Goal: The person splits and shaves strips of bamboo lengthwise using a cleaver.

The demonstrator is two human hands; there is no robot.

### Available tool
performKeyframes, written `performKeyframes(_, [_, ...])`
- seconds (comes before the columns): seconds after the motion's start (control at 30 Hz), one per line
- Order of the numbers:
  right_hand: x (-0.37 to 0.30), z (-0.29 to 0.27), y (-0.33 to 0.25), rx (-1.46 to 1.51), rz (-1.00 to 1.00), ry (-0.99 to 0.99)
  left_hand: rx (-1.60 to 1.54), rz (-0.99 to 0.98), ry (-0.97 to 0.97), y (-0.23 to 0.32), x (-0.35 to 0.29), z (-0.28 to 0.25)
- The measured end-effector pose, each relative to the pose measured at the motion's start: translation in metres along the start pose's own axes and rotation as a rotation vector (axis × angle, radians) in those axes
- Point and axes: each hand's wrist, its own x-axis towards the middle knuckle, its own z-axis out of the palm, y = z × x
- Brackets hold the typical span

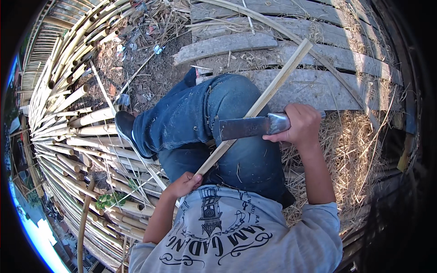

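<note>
My left hand is closed round the near end of a long, pale bamboo strip. The strip slants up and away to the right across my thighs, its far end over the wooden planks. In my right hand is a knife with a broad, dark, blunt-ended blade and a pale metal-looking handle. Its blade lies across the strip, above my jeans, and points left. Fingers and thumb wrap the handle, whose butt sticks out to the right. Whether the edge bites into the strip cannot be made out.
Many cut bamboo poles lie stacked along the left. Weathered planks form a platform ahead and to the right, with a loose board on it. Straw-like shavings heap up at my right. Leaf litter covers the ground beyond my shoe.
</note>
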Motion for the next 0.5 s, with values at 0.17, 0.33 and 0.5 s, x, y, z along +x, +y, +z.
performKeyframes(0.17, [0.007, -0.008, 0.034, -0.141, -0.037, 0.155, 0.017, 0.005, 0.007, 0.003, 0.001, 0.0])
performKeyframes(0.33, [0.008, -0.02, 0.046, -0.15, 0.133, 0.183, 0.014, -0.014, -0.017, 0.007, 0.0, 0.0])
performKeyframes(0.5, [-0.004, -0.07, 0.119, 0.184, 0.922, 0.553, 0.043, 0.009, -0.023, -0.012, 0.007, -0.005])
